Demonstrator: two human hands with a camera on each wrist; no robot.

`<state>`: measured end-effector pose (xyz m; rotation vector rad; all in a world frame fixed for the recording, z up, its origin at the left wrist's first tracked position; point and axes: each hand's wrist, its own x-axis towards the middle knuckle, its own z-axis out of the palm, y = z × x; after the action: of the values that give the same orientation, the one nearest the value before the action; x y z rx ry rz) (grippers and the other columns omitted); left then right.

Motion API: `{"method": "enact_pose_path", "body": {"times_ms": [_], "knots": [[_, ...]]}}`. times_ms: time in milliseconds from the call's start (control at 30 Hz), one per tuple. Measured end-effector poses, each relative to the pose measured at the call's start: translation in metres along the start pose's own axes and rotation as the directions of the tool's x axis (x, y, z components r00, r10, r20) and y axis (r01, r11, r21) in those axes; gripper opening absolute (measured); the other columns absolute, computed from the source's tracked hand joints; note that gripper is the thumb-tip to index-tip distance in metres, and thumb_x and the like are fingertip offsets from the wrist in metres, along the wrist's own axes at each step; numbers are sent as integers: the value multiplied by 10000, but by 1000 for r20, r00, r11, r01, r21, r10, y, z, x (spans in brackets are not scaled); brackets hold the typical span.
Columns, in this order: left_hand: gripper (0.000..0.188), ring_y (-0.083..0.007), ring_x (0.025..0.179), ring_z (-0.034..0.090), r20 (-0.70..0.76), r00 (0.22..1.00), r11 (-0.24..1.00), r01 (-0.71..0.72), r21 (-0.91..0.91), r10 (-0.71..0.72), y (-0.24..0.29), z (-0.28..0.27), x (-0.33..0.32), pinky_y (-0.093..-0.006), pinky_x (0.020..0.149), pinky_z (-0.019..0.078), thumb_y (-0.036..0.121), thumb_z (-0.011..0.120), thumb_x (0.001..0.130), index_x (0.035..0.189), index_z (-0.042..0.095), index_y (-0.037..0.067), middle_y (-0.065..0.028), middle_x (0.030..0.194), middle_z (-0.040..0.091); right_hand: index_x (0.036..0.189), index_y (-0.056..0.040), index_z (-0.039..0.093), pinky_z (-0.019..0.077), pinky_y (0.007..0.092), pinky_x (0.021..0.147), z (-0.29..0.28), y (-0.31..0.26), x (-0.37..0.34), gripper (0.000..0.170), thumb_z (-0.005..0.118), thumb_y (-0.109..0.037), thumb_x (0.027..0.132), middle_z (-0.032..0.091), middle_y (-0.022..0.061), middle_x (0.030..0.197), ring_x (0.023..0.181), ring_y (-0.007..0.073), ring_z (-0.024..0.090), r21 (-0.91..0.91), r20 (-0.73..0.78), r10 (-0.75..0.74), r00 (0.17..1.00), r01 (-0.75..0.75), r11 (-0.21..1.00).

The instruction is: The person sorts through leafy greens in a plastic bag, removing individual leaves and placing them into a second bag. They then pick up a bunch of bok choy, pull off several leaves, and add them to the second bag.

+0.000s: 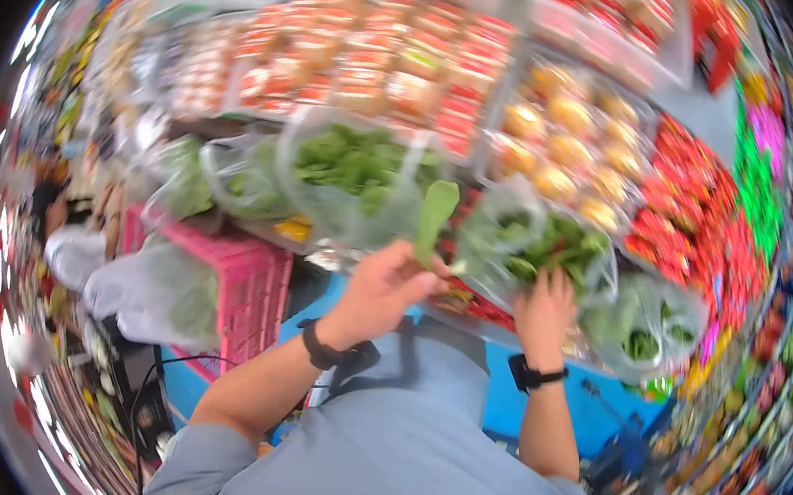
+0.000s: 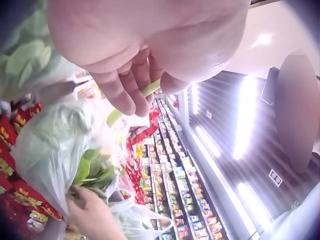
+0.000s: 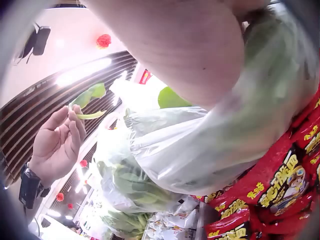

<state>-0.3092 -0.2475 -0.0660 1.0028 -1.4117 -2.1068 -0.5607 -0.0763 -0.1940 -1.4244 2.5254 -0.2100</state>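
My left hand is raised in front of the bags and pinches a single leafy green stalk between thumb and fingers. The leaf points up in the head view, and the pale stem shows between the fingers in the left wrist view. My right hand reaches into an open clear plastic bag of leafy greens. In the left wrist view its fingers are among the leaves at the bag's mouth, the fingertips hidden; I cannot tell whether they grip any. In the right wrist view the bag hangs close beside the palm.
More bags of greens stand left and right. Behind them are packaged buns and rows of red-and-white packs. Red snack packets lie under the bag. A pink crate stands at the left.
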Motion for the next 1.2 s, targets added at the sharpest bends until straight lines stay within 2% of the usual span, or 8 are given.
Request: {"method": "enact_pose_path", "body": {"times_ms": [67, 300, 600, 667, 900, 1033, 1167, 1200], "knots": [[216, -151, 1098, 758, -55, 997, 996, 52, -74, -57, 25, -16, -13, -335, 983, 608, 44, 671, 1122, 1337, 662, 16, -75, 1244, 769, 1463, 5, 663, 507, 635, 1126, 4, -5, 1, 584, 726, -261, 947, 584, 232, 1607, 1455, 458, 544, -102, 80, 19, 997, -11, 995], [210, -125, 1044, 757, -332, 916, 916, -85, 392, 227, 58, -128, -44, -299, 960, 590, 48, 740, 1091, 1292, 707, -5, -58, 1117, 792, 1288, -6, 768, 488, 637, 1083, -40, -25, 19, 524, 772, -400, 942, 597, 188, 1503, 1376, 443, 541, -307, 291, 128, 948, -34, 951], [212, -35, 783, 632, -360, 916, 930, -36, 365, 176, 86, -210, -75, -245, 718, 518, 132, 837, 1020, 1174, 799, -9, 8, 893, 759, 1206, -17, 817, 504, 622, 1109, -30, -48, 8, 461, 705, -376, 940, 671, 204, 1447, 1356, 450, 596, -392, 384, 184, 905, -21, 920], [214, -40, 774, 626, -376, 908, 944, -56, 326, 183, 90, -231, -82, -249, 714, 517, 138, 832, 1020, 1179, 804, -2, 12, 884, 754, 1141, -8, 816, 548, 621, 1061, -25, -51, 7, 415, 683, -351, 949, 757, 232, 1292, 1261, 461, 684, -370, 352, 145, 925, -5, 929], [167, -44, 767, 612, -489, 845, 946, -56, 319, 215, 101, -308, -106, -252, 712, 514, 140, 819, 1024, 1117, 787, 6, 2, 897, 754, 1155, -30, 804, 519, 681, 1037, -29, -71, -10, 397, 640, -362, 1012, 754, 219, 1334, 1274, 462, 675, -452, 347, 287, 893, -109, 885], [202, -85, 766, 644, -740, 510, 891, -145, 429, 439, 98, -378, -106, -303, 677, 534, 196, 761, 1086, 1082, 727, -2, -40, 910, 750, 1130, -40, 786, 512, 696, 1039, -32, -78, -23, 366, 637, -353, 1014, 760, 197, 1305, 1273, 464, 674, -472, 294, 321, 900, -155, 868], [234, -113, 893, 685, -868, 143, 842, -357, 403, 476, 114, -468, -105, -309, 781, 550, 214, 697, 1139, 1205, 691, -10, -69, 1075, 769, 1137, -46, 779, 530, 659, 1039, -29, -81, -30, 343, 626, -323, 1003, 768, 211, 1268, 1213, 480, 696, -447, 283, 341, 896, -191, 874], [235, -115, 908, 686, -879, 125, 842, -375, 388, 460, 109, -485, -103, -309, 799, 550, 213, 688, 1143, 1218, 691, -10, -73, 1089, 770, 1142, -45, 787, 544, 633, 1048, -29, -84, -30, 341, 617, -305, 1001, 786, 225, 1237, 1188, 490, 715, -465, 280, 332, 901, -175, 868]]}}
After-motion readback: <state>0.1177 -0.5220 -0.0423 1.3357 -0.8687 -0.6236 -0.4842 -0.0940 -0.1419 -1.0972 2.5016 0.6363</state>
